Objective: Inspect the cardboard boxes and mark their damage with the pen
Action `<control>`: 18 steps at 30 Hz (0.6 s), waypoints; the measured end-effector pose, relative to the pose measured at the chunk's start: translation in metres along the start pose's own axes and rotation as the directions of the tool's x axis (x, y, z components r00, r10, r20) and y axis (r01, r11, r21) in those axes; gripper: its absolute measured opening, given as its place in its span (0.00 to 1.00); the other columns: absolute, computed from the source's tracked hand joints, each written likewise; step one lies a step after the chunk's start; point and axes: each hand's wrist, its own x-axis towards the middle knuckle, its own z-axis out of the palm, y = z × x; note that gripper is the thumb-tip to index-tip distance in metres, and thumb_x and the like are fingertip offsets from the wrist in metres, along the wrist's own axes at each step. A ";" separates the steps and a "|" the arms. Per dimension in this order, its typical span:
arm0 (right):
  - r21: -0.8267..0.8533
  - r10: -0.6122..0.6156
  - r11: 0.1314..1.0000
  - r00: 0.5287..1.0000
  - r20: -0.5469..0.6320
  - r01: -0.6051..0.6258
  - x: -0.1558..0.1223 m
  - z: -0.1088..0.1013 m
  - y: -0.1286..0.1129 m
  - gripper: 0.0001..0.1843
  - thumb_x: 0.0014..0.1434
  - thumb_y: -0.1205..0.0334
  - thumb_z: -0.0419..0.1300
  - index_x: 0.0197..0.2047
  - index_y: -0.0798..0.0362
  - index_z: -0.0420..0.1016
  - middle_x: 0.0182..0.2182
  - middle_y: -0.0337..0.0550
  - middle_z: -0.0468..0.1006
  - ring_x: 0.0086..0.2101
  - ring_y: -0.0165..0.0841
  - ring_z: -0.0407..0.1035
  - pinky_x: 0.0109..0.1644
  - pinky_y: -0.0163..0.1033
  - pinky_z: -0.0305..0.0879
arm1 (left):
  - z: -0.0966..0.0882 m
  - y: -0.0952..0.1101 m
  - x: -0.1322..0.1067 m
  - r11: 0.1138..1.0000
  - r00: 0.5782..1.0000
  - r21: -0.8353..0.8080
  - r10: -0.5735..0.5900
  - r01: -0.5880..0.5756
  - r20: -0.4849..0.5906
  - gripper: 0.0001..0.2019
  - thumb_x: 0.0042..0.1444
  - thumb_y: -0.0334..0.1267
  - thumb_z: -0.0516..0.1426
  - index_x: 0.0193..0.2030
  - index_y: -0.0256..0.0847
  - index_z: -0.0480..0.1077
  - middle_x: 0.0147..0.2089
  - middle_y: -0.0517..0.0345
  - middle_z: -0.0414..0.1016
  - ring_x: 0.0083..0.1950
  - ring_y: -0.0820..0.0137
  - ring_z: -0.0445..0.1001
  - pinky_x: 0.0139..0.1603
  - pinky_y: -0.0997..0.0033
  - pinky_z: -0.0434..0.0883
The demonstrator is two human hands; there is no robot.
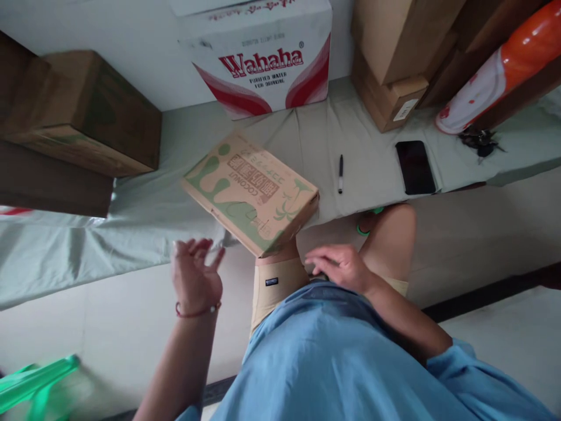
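A flat cardboard box printed with green shapes and the word COCONUT rests at an angle on the cloth-covered surface, its front corner jutting past the edge above my leg. My left hand, a red bracelet at its wrist, hovers to the left of that corner with palm up and fingers apart, holding nothing. On the other side, my right hand is over my lap, fingers stretched out and nothing in them. Neither hand touches the box.
Behind stands a white and red Wahaha carton. Brown boxes are at left and right. A black pen, a phone, keys and an orange-and-white cylinder lie or stand rightward. A green plastic object is lower left.
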 end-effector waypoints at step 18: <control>-0.996 0.293 0.088 0.956 0.026 0.000 0.163 -0.133 0.000 0.28 0.72 0.72 0.47 0.62 0.56 0.84 0.50 0.63 0.86 0.46 0.49 0.81 0.45 0.45 0.66 | 0.056 0.005 -0.073 0.894 0.849 0.059 -0.440 0.444 0.291 0.44 0.48 0.76 0.71 0.65 0.51 0.76 0.55 0.45 0.82 0.61 0.46 0.81 0.46 0.53 0.84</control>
